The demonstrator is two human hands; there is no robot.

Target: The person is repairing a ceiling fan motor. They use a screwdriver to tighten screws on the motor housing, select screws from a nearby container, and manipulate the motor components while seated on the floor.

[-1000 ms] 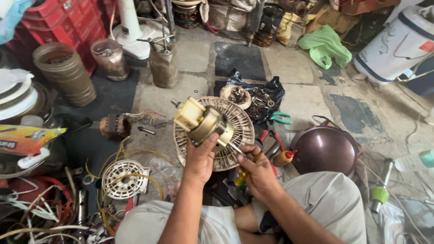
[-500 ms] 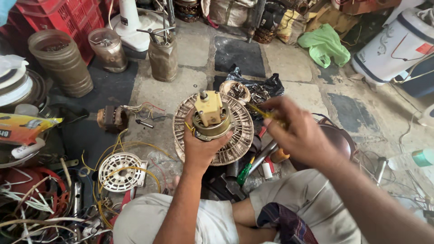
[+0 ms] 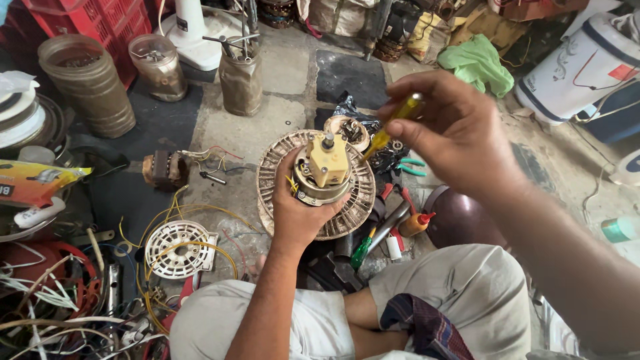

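Both hands busy: left hand (image 3: 303, 213) grips the fan motor (image 3: 325, 168) upright; right hand (image 3: 453, 130) fingers pinch a yellow screwdriver (image 3: 393, 127), tip needing to seat on a screw.

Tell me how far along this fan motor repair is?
Midway, seemingly. The motor is already out of its housing, held in the left hand. The right hand holds a yellow screwdriver above it. The grille and loose parts on the floor await reassembly.
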